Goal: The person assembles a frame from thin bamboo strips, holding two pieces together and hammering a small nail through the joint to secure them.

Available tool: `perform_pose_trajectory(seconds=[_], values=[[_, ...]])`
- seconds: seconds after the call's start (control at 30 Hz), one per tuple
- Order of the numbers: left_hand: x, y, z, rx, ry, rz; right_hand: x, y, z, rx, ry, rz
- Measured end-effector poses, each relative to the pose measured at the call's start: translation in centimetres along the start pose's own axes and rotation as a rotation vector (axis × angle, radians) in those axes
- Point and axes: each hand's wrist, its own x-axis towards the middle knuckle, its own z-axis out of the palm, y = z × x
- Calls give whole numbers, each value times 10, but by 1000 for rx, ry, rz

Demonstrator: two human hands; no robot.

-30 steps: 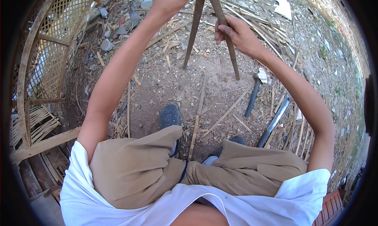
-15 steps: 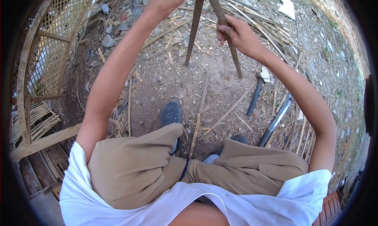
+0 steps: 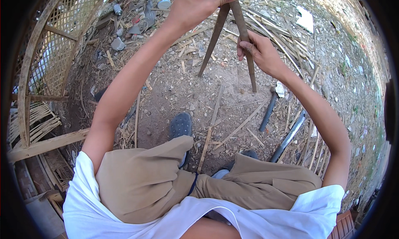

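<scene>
A brown two-legged tool [image 3: 248,59], shaped like large dividers, hangs upside-down-V fashion in front of me. Both its legs taper toward their lower tips and meet at the top edge of the view. My left hand [image 3: 203,5] is closed around that top joint, its thumb lying across it. Partway down the right-hand leg, my right hand [image 3: 262,52] pinches it between thumb and curled fingers. The left-hand leg [image 3: 214,41] is touched by neither hand along its visible length. Whether the tips rest on the ground, I cannot tell.
On the ground to the right lie a hammer [image 3: 270,108] and a long blade [image 3: 289,137]. Split strips [image 3: 282,33] are heaped beyond my right hand. At the left stands a lattice-panelled wooden frame [image 3: 32,68]. Stones and rubble [image 3: 117,44] lie at the far left.
Both hands and the two-legged tool sit slightly lower and farther right in view. More of my left hand shows now, with its thumb at the joint. Both grips stay closed.
</scene>
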Motion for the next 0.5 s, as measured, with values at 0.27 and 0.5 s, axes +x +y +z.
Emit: perform_pose_trajectory(seconds=[0.27,0.5], values=[[1,-3,2,27,-6,55,-3,1,-2,-20,-13,-17],[1,1,4,49,3,38,-4,-1,-2,-26,2,-5]])
